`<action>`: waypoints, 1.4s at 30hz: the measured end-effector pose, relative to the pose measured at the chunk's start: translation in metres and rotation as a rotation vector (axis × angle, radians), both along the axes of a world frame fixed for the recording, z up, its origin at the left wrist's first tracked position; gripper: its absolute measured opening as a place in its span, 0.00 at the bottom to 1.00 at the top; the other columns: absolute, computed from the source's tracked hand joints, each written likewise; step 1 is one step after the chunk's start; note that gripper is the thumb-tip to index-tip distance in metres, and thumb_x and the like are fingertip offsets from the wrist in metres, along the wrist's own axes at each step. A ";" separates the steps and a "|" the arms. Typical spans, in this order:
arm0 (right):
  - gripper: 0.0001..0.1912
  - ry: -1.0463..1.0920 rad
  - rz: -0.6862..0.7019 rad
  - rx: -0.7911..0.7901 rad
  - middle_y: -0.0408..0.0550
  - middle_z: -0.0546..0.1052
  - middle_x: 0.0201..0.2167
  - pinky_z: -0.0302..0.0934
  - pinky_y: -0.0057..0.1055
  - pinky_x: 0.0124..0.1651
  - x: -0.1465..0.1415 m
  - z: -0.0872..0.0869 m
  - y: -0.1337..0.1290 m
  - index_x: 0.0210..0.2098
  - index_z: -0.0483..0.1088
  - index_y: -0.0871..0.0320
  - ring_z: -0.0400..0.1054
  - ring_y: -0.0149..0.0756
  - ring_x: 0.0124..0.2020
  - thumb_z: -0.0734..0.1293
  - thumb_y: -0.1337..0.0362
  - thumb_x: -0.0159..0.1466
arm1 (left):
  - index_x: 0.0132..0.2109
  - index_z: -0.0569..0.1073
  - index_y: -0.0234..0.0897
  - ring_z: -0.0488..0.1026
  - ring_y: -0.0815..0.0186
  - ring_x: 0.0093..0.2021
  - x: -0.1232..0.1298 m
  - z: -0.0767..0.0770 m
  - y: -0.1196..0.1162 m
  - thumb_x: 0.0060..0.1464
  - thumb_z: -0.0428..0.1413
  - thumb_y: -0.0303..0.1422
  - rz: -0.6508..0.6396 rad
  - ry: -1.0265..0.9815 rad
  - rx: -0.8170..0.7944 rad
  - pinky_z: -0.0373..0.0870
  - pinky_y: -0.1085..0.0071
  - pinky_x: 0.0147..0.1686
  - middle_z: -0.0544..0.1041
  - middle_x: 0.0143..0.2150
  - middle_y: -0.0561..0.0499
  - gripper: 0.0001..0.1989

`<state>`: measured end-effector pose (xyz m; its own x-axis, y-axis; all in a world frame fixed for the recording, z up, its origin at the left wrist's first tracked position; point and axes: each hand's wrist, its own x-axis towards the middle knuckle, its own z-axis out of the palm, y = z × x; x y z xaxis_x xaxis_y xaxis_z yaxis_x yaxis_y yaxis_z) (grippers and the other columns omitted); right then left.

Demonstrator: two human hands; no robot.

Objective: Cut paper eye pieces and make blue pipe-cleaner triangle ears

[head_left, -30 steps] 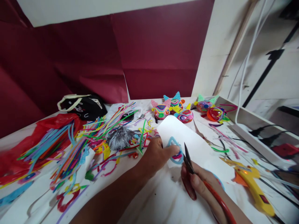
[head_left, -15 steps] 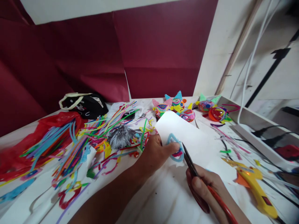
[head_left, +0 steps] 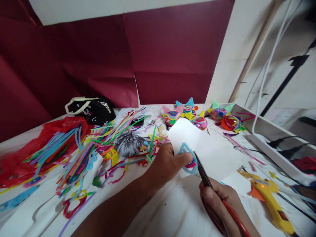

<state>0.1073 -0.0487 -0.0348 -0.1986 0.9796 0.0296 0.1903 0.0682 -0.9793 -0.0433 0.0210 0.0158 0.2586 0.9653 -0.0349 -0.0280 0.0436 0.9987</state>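
Red-handled scissors with dark metal blades (head_left: pixel 202 172) have drawn closer to the pale-blue, pointed oval outline (head_left: pixel 193 169), their tip beside its upper-right edge. That outline sits right of frame centre beneath the left hand's (head_left: pixel 168 164) thumb, against a white paper sheet (head_left: pixel 212 148), magenta showing inside. The left hand pinches both; the right hand (head_left: pixel 219 194) grips the scissors' handles.

Corners dim | white paper (head_left: pixel 212 148) brightest | soft shadow on bench (head_left: pixel 172 210) below it | red bag (head_left: pixel 17 164) blurred | edges stretched
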 end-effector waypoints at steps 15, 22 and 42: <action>0.24 -0.050 -0.020 0.012 0.38 0.50 0.17 0.36 0.26 0.18 -0.001 0.002 0.001 0.21 0.56 0.57 0.42 0.26 0.18 0.57 0.43 0.61 | 0.25 0.70 0.30 0.61 0.74 0.23 0.000 0.003 -0.003 0.43 0.55 0.29 -0.058 0.040 0.044 0.58 0.78 0.22 0.67 0.23 0.54 0.05; 0.24 -0.046 0.003 0.073 0.40 0.53 0.19 0.43 0.25 0.21 -0.001 0.000 0.004 0.22 0.57 0.57 0.49 0.29 0.21 0.55 0.43 0.61 | 0.27 0.70 0.31 0.62 0.72 0.25 -0.001 0.000 -0.001 0.44 0.55 0.28 -0.121 0.019 0.043 0.60 0.76 0.25 0.66 0.24 0.54 0.04; 0.24 -0.075 0.000 -0.033 0.36 0.52 0.12 0.35 0.26 0.17 0.003 -0.003 0.001 0.23 0.58 0.57 0.44 0.23 0.14 0.58 0.42 0.60 | 0.24 0.67 0.32 0.65 0.70 0.26 -0.001 0.001 -0.002 0.42 0.54 0.27 -0.181 0.024 0.005 0.63 0.74 0.28 0.66 0.22 0.54 0.04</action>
<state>0.1103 -0.0474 -0.0374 -0.1986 0.9799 -0.0181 0.2631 0.0355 -0.9641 -0.0446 0.0190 0.0168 0.4274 0.9032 -0.0389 0.0040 0.0411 0.9991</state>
